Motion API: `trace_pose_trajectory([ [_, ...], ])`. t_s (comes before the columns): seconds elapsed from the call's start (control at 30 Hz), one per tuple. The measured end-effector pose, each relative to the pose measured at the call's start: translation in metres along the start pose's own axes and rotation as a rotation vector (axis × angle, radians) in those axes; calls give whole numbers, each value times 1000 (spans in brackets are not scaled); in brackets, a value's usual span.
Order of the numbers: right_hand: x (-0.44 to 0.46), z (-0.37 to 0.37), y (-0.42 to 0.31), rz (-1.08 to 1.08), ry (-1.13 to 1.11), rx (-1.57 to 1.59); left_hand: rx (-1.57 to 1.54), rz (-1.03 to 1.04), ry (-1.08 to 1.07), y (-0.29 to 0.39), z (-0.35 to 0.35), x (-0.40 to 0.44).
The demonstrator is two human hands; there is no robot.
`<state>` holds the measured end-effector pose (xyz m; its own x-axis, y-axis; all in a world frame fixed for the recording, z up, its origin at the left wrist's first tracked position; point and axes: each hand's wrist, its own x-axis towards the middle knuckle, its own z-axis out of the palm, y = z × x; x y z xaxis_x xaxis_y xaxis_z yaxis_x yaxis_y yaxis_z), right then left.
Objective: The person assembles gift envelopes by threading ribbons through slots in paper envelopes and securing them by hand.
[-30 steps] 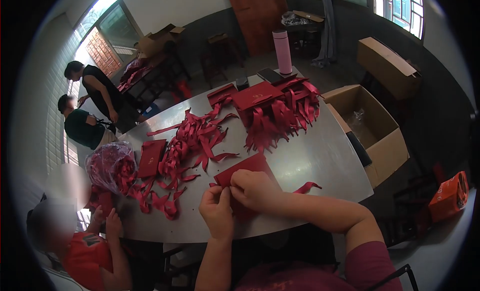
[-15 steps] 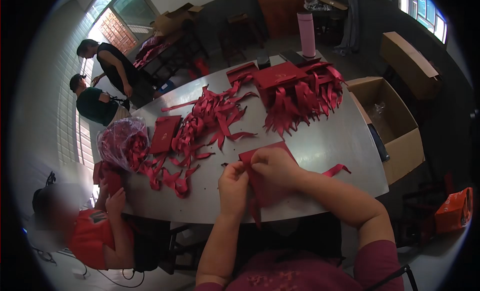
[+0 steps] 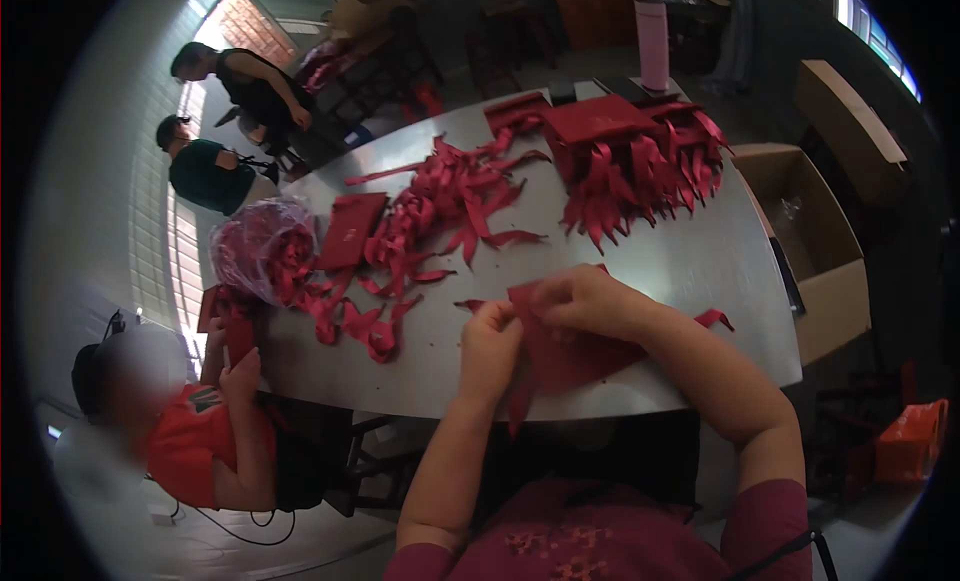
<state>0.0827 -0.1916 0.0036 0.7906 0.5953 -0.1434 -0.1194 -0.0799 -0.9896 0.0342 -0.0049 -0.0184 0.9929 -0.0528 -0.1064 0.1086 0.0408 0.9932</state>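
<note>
A flat dark-red gift bag [image 3: 575, 363] lies at the near edge of the metal table, under my hands. My left hand [image 3: 490, 346] is closed in a pinch at its upper left edge. Fingers bent and close together, my right hand [image 3: 590, 301] pinches at the bag's top; what lies between the fingertips is partly hidden. A red ribbon [image 3: 518, 409] hangs down beside my left hand, and another ribbon end [image 3: 715, 319] sticks out to the right, beyond my right forearm.
Beyond lie a ribbon heap [image 3: 440, 196], a stack of ribboned red bags [image 3: 600, 121], a single bag [image 3: 352, 231] and a plastic sack [image 3: 262, 251]. A pink bottle [image 3: 652, 46] stands behind. An open carton [image 3: 835, 291] is right; a co-worker in red [image 3: 215, 446] sits left.
The whole view has shifted, so the table and piles appear further right and higher. My hands stay pinched at the bag's top, with only slight finger movement.
</note>
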Motion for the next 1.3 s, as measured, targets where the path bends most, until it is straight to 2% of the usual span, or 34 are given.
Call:
trace_pose_trajectory([
  [0.03, 3, -2, 1, 27, -12, -127, 63, 10, -3, -4, -3, 3],
  [0.1, 6, -9, 4, -33, -2, -470, 538, 247, -33, -37, -26, 22],
  [0.17, 7, -13, -1, -98, 23, -841, 520, 171, -102, 2, -14, 6],
  [0.2, 6, -14, -7, -101, 27, -1010, 528, 201, -83, 2, -12, 6],
  [0.27, 2, -18, -10, -134, 34, -1093, 439, 146, -73, -5, -11, 8],
  [0.33, 0, -16, -11, -153, 28, -1165, 464, 188, -74, -15, -16, 15],
  [0.4, -4, -13, -9, -148, 146, -1193, 471, 206, -79, -17, -17, 14],
  [0.43, -5, -11, -10, -156, 130, -1199, 442, 182, -91, -12, -15, 12],
  [0.5, -8, -5, -9, -70, 216, -1274, 398, 142, -78, -11, -13, 11],
  [0.53, -9, -3, -5, -78, 180, -1280, 384, 186, -80, -15, -15, 13],
  [0.6, -7, -3, 0, -23, 321, -1396, 372, 224, -54, -17, -21, 12],
  [0.63, -8, -4, -3, -36, 300, -1398, 418, 230, -27, -16, -23, 10],
  [0.7, -9, -10, -10, 24, 391, -1267, 457, 230, 10, -16, -25, 9],
  [0.73, -8, -17, -8, -120, 303, -957, 479, 253, -21, -16, -26, 9],
  [0.77, -9, -18, -10, -119, 291, -960, 503, 275, -56, -17, -26, 10],
  [0.83, -19, -11, -40, 263, -115, -81, 521, 299, -67, -16, -24, 9],
  [0.87, -15, -10, -35, 267, -121, -81, 546, 330, -86, -15, -24, 8],
  [0.93, -4, -9, -14, 172, -254, 360, 596, 326, -63, -15, -27, 8],
  [0.97, -3, -5, -8, 176, -251, 363, 650, 331, -43, -14, -28, 8],
  [1.03, 0, 5, 1, 322, -23, 777, 716, 294, -53, -12, -32, 8],
  [1.07, 2, 4, 4, 322, -14, 785, 779, 257, -61, -12, -33, 7],
  [1.13, 4, 1, 8, 304, 18, 526, 860, 269, -67, -12, -34, 4],
  [1.2, 4, 3, 9, 324, 9, 411, 941, 287, -64, -7, -40, 2],
  [1.27, 4, 7, 7, 339, -10, 298, 1140, 154, -63, 3, -52, 0],
  [1.3, 2, 9, 4, 356, -2, 194, 1144, 154, -65, 10, -60, -3],
])
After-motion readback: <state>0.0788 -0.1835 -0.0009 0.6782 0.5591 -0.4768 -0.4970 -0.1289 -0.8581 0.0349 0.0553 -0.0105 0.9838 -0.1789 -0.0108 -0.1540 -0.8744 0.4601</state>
